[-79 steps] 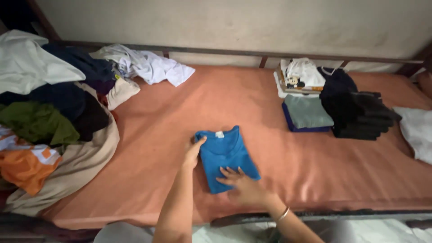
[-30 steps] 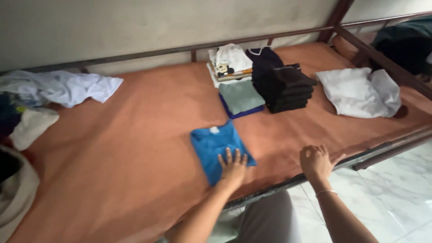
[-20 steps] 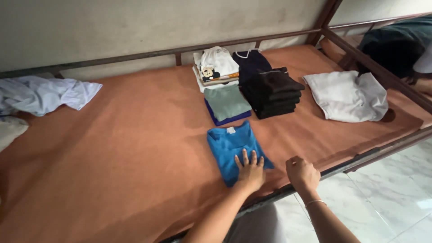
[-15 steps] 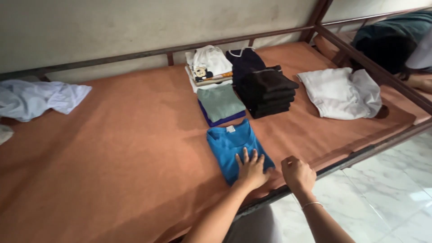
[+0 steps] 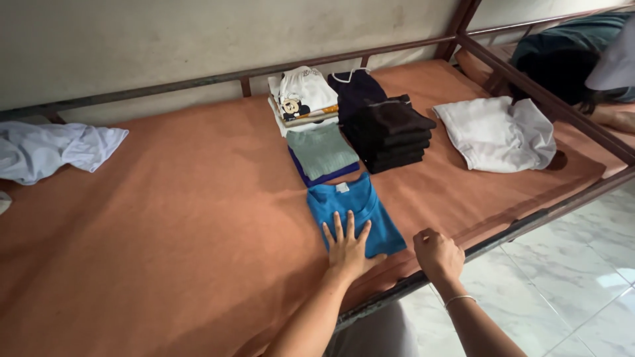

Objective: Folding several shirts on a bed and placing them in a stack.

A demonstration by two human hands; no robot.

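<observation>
A folded blue shirt (image 5: 352, 206) lies on the orange-brown bed surface (image 5: 185, 218), just in front of the stacks of folded clothes. My left hand (image 5: 346, 246) rests flat on the shirt's near edge, fingers spread. My right hand (image 5: 438, 254) is curled and leans on the bed's front edge to the right of the shirt, holding nothing I can see. Behind the shirt sit a grey-green folded top on a dark blue one (image 5: 321, 153), a black pile (image 5: 387, 132) and a white and patterned pile (image 5: 301, 96).
A loose white garment (image 5: 496, 132) lies at the right, and a crumpled pale one (image 5: 53, 149) at the far left. The metal bed frame (image 5: 529, 225) runs along the front and right sides. Beyond it a person lies on a neighbouring bed (image 5: 575, 59). White tiled floor is below right.
The view has swung right, away from the heap of unfolded clothes. The blue shirt has slid right, up against the stacks, under my left hand. My right hand left it for the bed edge.
</observation>
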